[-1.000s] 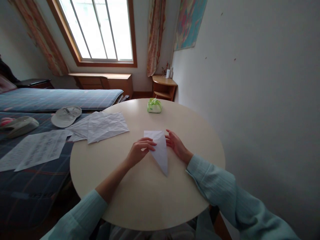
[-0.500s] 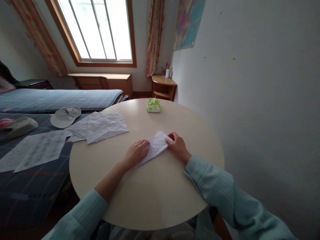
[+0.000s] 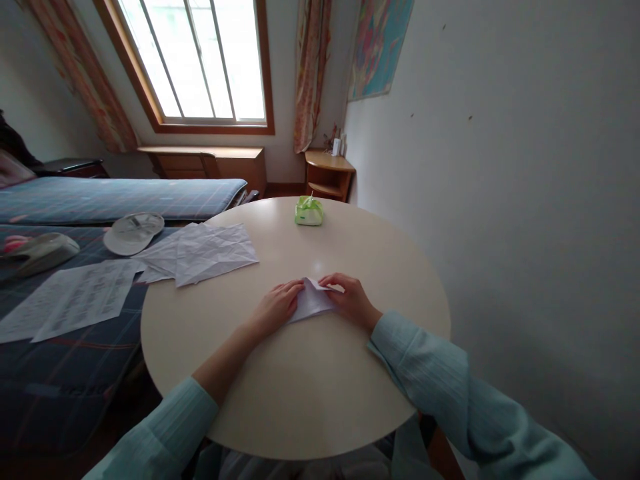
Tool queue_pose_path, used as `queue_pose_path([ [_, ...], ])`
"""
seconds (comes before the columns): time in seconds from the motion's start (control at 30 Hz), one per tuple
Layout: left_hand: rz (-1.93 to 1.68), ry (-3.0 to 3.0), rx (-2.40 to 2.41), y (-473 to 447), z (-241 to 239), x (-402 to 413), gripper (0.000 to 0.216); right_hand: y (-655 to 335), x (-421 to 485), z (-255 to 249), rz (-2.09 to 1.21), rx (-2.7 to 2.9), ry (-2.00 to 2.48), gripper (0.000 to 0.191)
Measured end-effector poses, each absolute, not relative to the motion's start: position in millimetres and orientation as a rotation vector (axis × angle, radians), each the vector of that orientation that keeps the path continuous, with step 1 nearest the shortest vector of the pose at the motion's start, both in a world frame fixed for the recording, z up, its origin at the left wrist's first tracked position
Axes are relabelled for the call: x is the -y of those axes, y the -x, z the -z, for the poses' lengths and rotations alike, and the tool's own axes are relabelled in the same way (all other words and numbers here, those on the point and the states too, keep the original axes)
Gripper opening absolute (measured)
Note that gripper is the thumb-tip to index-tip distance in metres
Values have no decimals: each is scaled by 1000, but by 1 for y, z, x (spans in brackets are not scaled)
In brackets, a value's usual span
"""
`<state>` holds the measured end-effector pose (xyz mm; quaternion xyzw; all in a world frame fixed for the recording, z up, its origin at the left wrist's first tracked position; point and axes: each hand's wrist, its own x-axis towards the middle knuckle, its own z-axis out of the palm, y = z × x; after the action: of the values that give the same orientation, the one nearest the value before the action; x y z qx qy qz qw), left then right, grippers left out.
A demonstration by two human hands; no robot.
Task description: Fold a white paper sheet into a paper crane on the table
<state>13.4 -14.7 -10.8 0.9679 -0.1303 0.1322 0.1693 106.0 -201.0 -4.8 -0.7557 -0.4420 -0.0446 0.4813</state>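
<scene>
A folded sheet of white paper (image 3: 311,303) lies on the round cream table (image 3: 280,387), between my two hands. My left hand (image 3: 277,305) grips its left side, fingers together along the edge. At the right side, my right hand (image 3: 349,297) pinches the paper between thumb and fingers, and a flap lifts up there. Part of the sheet is hidden beneath both hands.
Crumpled white sheets (image 3: 213,252) overhang the table's left edge. A green tissue pack (image 3: 309,211) stands at the far side. Left of the table, a bed (image 3: 75,373) holds a white cap (image 3: 134,233) and printed papers (image 3: 80,293). A wall (image 3: 525,233) rises on the right.
The paper has turned and a flap of it now stands raised between the hands. My right hand has shifted slightly down and left; my left hand has stayed nearly in place.
</scene>
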Motion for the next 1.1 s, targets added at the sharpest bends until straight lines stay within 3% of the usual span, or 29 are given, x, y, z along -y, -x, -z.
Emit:
queue_pose_path([
  [0.43, -412, -2788, 297, -16, 13, 14, 32, -104, 201, 6, 0, 1469, 1831, 22],
  [0.73, -403, -2779, 241, -16, 13, 16, 28, -100, 202, -3, -60, 1508, 1855, 13],
  [0.93, -318, -2788, 280, -15, 7, 19, 44, -100, 200, 2, -12, 1527, 1903, 18],
  [1.1, -203, -2808, 275, -16, 7, 15, 42, -103, 195, 14, -34, 1543, 1902, 34],
])
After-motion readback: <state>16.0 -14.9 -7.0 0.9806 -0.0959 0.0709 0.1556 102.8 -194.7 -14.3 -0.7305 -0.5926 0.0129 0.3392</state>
